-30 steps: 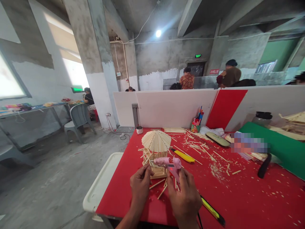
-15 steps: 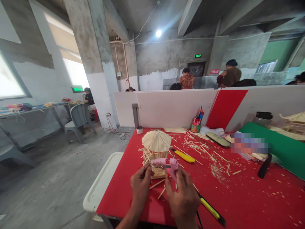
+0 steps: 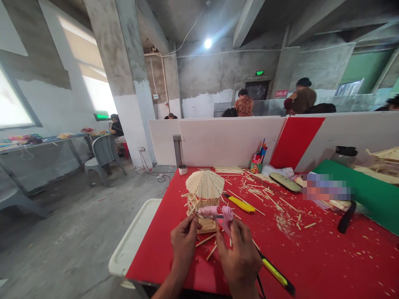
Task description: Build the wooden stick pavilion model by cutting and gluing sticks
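My right hand (image 3: pixel 238 249) is closed round the handle of a pink hot glue gun (image 3: pixel 215 212), whose small red light is lit. Its nozzle points left, close to the fingertips of my left hand (image 3: pixel 184 236). Those fingers are pinched together, and what they hold is too small to make out. Just behind both hands stands a small pavilion model (image 3: pixel 204 187) built of wooden sticks, with a cone-shaped roof. Loose sticks (image 3: pixel 205 240) lie at its base. The gun partly hides the model's lower front.
A yellow utility knife (image 3: pixel 240 204) lies right of the model, another knife (image 3: pixel 277 274) near the front edge. Sticks and shavings litter the red table (image 3: pixel 318 257). A pen holder (image 3: pixel 256 166) stands by the white partition (image 3: pixel 224 143). A white stool (image 3: pixel 134 238) is at left.
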A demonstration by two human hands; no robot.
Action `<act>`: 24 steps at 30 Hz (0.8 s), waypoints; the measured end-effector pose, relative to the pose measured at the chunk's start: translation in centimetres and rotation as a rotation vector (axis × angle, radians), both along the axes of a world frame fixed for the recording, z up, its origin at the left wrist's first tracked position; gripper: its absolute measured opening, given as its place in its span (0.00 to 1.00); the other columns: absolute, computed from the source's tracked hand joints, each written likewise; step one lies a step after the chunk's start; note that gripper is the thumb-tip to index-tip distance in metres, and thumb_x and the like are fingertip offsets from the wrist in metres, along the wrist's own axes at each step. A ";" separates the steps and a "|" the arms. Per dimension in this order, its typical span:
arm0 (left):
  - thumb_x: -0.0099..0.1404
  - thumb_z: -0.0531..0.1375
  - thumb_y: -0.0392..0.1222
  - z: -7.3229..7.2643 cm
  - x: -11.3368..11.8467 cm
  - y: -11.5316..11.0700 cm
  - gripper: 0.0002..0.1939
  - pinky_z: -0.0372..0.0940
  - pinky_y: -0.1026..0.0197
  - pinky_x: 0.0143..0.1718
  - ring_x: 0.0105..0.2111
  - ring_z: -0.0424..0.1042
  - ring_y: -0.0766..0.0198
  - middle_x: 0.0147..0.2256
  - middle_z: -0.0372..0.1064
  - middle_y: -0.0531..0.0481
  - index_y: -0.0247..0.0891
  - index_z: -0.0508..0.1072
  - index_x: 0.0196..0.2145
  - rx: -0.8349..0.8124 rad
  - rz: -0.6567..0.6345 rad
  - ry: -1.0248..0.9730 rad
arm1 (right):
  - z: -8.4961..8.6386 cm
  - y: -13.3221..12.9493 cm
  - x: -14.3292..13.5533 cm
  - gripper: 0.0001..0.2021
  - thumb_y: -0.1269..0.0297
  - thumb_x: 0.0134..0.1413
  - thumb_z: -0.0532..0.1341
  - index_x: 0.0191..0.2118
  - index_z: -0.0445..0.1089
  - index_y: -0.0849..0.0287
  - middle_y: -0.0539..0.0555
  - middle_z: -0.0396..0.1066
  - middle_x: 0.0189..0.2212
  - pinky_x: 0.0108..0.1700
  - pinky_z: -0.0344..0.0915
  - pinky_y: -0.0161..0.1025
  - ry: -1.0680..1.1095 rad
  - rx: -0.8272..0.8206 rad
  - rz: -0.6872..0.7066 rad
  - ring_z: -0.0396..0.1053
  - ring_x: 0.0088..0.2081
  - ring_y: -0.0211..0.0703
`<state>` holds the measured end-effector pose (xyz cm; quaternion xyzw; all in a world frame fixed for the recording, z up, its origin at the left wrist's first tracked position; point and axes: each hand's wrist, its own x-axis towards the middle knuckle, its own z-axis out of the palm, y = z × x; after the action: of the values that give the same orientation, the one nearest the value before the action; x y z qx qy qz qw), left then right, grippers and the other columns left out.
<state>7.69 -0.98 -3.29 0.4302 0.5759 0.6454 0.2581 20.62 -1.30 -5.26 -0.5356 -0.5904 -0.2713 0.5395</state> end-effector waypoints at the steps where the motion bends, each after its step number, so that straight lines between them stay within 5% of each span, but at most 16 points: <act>1: 0.53 0.62 0.50 0.0 0.0 0.0 0.14 0.61 0.68 0.17 0.14 0.63 0.69 0.19 0.71 0.51 0.35 0.79 0.25 0.000 -0.002 0.003 | 0.0 0.0 0.0 0.15 0.58 0.61 0.56 0.46 0.68 0.65 0.60 0.73 0.37 0.36 0.65 0.36 0.001 -0.005 0.004 0.71 0.36 0.44; 24: 0.52 0.62 0.51 0.3 0.0 0.0 0.15 0.60 0.66 0.16 0.13 0.62 0.68 0.19 0.71 0.51 0.34 0.80 0.26 -0.004 0.000 -0.023 | -0.3 -0.2 0.1 0.15 0.58 0.61 0.56 0.47 0.68 0.64 0.60 0.72 0.38 0.36 0.66 0.36 0.004 -0.010 0.000 0.72 0.37 0.44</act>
<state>7.71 -1.02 -2.98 0.4226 0.5740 0.6492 0.2655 20.74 -1.51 -5.57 -0.5386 -0.5908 -0.2673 0.5379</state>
